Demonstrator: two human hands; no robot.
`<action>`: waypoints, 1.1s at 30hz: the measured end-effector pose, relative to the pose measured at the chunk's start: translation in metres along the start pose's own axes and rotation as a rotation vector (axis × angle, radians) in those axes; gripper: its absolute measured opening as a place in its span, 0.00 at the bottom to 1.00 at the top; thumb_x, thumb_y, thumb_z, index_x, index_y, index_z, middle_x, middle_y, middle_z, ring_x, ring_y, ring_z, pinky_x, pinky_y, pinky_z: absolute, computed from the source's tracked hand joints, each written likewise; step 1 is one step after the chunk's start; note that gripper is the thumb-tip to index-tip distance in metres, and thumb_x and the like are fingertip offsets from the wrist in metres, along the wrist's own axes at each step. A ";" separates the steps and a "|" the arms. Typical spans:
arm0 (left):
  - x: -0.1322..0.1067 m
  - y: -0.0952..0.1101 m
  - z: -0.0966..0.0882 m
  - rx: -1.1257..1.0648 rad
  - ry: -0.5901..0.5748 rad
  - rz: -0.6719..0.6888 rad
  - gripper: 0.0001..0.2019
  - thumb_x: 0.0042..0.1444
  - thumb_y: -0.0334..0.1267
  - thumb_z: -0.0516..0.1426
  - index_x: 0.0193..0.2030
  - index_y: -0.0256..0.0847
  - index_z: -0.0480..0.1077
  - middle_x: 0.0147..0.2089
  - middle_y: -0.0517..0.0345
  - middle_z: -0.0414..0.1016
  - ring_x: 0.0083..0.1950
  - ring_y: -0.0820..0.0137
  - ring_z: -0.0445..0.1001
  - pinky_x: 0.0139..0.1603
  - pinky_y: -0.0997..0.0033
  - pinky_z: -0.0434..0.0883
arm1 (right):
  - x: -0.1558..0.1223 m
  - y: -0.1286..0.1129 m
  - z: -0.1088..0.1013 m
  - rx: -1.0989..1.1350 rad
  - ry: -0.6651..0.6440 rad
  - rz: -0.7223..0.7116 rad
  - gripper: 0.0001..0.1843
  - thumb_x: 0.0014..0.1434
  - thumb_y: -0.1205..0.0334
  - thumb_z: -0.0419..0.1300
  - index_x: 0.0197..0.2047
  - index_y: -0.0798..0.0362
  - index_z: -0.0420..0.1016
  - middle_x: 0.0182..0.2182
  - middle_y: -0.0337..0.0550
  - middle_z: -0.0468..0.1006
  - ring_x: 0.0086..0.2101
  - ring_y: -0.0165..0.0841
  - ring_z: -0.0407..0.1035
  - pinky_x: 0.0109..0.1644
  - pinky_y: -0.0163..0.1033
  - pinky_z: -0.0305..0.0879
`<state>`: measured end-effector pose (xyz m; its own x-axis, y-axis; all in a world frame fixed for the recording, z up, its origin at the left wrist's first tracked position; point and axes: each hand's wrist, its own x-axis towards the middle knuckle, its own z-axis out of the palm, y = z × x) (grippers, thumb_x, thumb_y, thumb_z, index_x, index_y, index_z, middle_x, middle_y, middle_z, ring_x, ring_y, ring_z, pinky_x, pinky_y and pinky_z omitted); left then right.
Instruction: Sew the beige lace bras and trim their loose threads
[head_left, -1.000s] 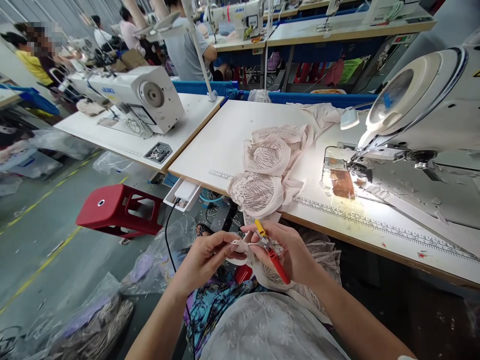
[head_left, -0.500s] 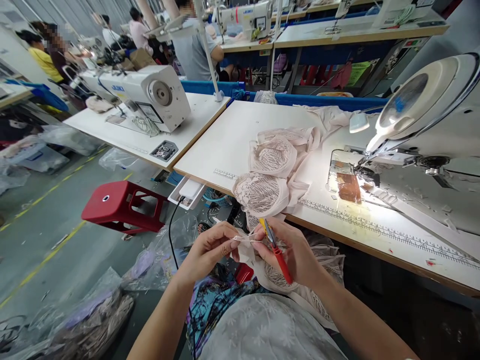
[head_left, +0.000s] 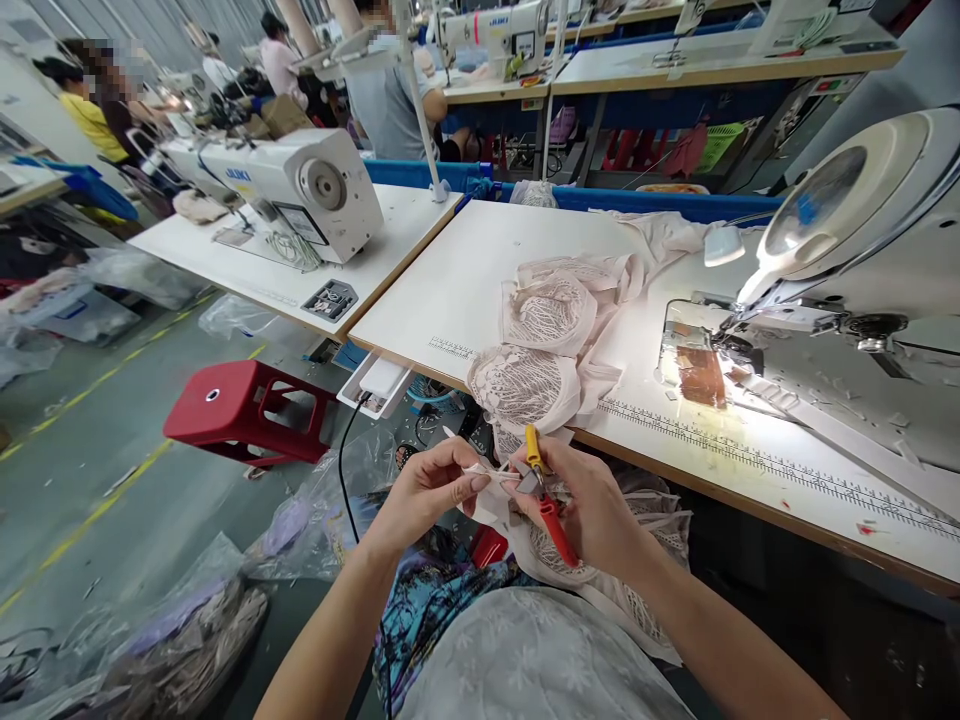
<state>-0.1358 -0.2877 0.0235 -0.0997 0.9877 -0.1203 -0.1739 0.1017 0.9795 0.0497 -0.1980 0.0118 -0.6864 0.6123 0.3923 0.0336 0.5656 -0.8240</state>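
Observation:
In the head view my left hand [head_left: 439,487] is closed in a pinch on the edge of a pale pink lace bra [head_left: 491,503], which drapes down over my lap. My right hand [head_left: 589,500] grips small snips [head_left: 531,482] with one yellow and one red handle. The blades point left, at the pinched edge and close to my left fingertips; whether they touch the fabric I cannot tell. More pale pink lace bras [head_left: 525,385] lie joined on the table just beyond my hands, hanging over its front edge.
A lit sewing machine [head_left: 847,300] with a round magnifier stands on the white table [head_left: 465,260] at right. Another sewing machine [head_left: 300,190] is at left. A red stool [head_left: 232,405] and plastic bags of fabric [head_left: 195,630] are on the floor. Several people sit farther back.
The snips have turned in my right hand, so their blades now face left toward the bra's edge and the handles are spread wider. My left hand has barely moved.

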 end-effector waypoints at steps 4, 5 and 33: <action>0.003 -0.003 -0.003 -0.019 0.004 0.002 0.19 0.50 0.51 0.68 0.30 0.35 0.75 0.32 0.59 0.69 0.23 0.79 0.67 0.21 0.80 0.69 | 0.002 -0.002 -0.005 -0.043 -0.041 -0.036 0.06 0.60 0.61 0.61 0.38 0.50 0.66 0.29 0.41 0.75 0.27 0.32 0.68 0.30 0.35 0.64; 0.004 -0.004 -0.004 -0.030 -0.008 -0.001 0.18 0.49 0.50 0.68 0.30 0.35 0.75 0.33 0.59 0.69 0.23 0.79 0.67 0.21 0.80 0.69 | 0.003 -0.004 -0.006 -0.038 -0.059 -0.027 0.06 0.60 0.61 0.61 0.37 0.50 0.66 0.29 0.40 0.75 0.27 0.31 0.67 0.29 0.34 0.63; -0.004 0.002 -0.007 -0.111 -0.072 -0.165 0.15 0.50 0.45 0.69 0.27 0.34 0.74 0.28 0.61 0.69 0.17 0.85 0.60 0.15 0.83 0.61 | 0.032 -0.009 -0.063 -0.706 -0.421 -0.218 0.14 0.57 0.58 0.62 0.23 0.51 0.67 0.20 0.42 0.72 0.21 0.31 0.61 0.25 0.37 0.47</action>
<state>-0.1429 -0.2924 0.0246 0.0091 0.9651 -0.2618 -0.2889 0.2531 0.9233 0.0731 -0.1485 0.0577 -0.9385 0.2720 0.2127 0.2185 0.9449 -0.2439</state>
